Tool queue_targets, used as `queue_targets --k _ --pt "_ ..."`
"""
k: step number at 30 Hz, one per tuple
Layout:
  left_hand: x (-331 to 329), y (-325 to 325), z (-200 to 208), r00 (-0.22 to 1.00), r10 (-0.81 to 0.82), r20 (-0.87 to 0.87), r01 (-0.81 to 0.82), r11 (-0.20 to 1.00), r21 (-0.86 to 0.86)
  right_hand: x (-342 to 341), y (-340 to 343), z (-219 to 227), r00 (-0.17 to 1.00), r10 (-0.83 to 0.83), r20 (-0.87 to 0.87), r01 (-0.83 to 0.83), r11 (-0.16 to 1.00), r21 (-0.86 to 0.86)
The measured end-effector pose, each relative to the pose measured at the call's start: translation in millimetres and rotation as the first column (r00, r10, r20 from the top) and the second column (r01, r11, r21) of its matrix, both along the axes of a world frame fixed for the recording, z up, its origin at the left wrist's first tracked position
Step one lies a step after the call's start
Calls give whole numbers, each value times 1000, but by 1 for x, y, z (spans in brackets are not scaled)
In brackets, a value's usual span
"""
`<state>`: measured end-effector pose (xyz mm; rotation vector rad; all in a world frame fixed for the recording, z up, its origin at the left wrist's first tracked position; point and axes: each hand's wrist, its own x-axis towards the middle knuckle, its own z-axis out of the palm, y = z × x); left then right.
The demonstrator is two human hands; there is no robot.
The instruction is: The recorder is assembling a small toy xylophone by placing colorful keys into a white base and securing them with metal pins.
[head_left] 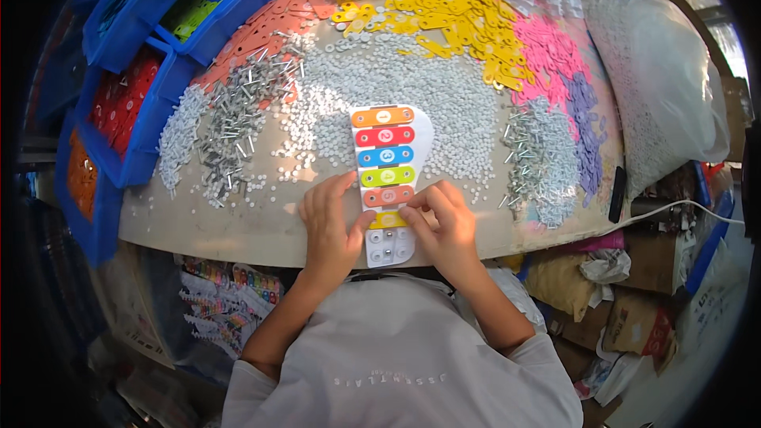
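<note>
A white toy xylophone base [421, 143] lies upright before me on the table, its narrow end toward me. Across it run orange [366, 118], red [368, 138], blue [368, 158], green [369, 178] and salmon [372, 198] bars. Below these sits a yellow bar [385, 220], followed by bare white sockets. My left hand [326, 218] rests along the left side, fingers apart, thumb at the yellow bar's left end. My right hand [444, 222] has its fingers curled and its thumb against the yellow bar's right end. Small parts under those fingers are hidden.
Loose pins [238, 123], grey caps [388, 67] and yellow [468, 20], pink [547, 51] and purple [587, 127] bars cover the table. Blue bins [151, 119] stand left. A full plastic bag [658, 79] and a white cable [674, 204] are at right.
</note>
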<state>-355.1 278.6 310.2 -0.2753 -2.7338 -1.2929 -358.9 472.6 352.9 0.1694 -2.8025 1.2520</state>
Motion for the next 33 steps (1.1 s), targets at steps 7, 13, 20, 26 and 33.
queue_targets --k 7,13,20,26,33 --pt "-6 -1 4 1000 -15 -8 15 1000 14 6 7 -14 998 -66 -3 66 997 -44" --pt "5 -7 -5 998 -40 -51 39 999 -10 -8 29 -14 998 -21 -64 25 997 75" --pt "35 -9 9 973 -227 -27 223 968 -113 -114 147 5 847 -158 -508 396 826 402" --pt "35 -16 -2 970 -241 7 241 969 -61 -167 217 -14 919 -258 -296 380 775 505" --pt "30 -18 -4 973 -230 22 230 972 -38 -170 194 -25 942 -271 -196 334 723 604"
